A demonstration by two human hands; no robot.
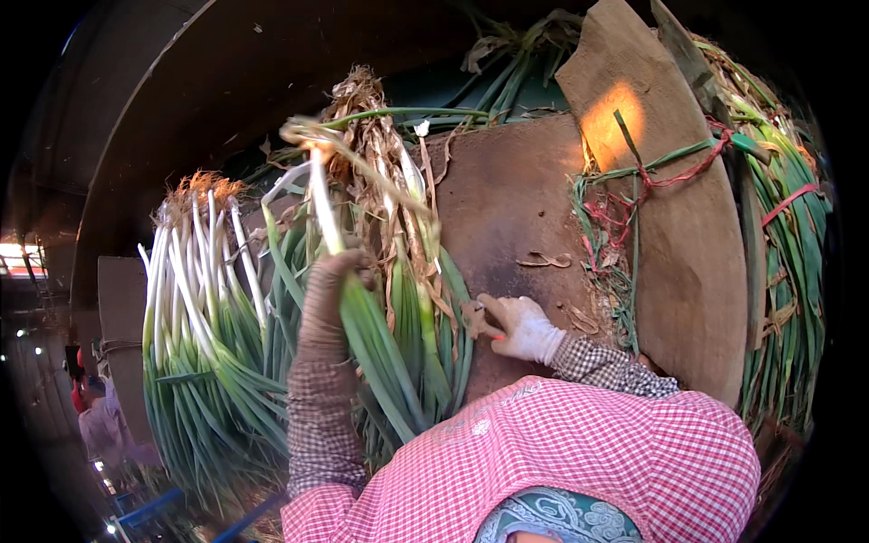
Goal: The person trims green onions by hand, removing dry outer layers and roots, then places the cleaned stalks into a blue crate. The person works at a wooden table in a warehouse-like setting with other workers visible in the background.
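Observation:
My left hand [337, 271], in a dirty brown glove, is closed around a green onion [325, 204] where the white stalk turns to green leaves. Its root end points up and away and is blurred, with a loose dry strip hanging beside it. Behind it lies a pile of untrimmed green onions [412, 213] with dry brown skins and roots. My right hand [525, 330], in a pale glove, is closed low over the brown board. A brownish flat piece and a bit of orange-red show at its fingers; I cannot make out what it holds.
Peeled green onions [195, 290] with white stalks lie stacked at the left. A brown board [507, 208] carries scraps of dry skin [546, 260]. At the right, a wooden plank [683, 244] has red twine [647, 181] on it, with bundled green onions [786, 271] beyond. Another person [104, 421] is at far left.

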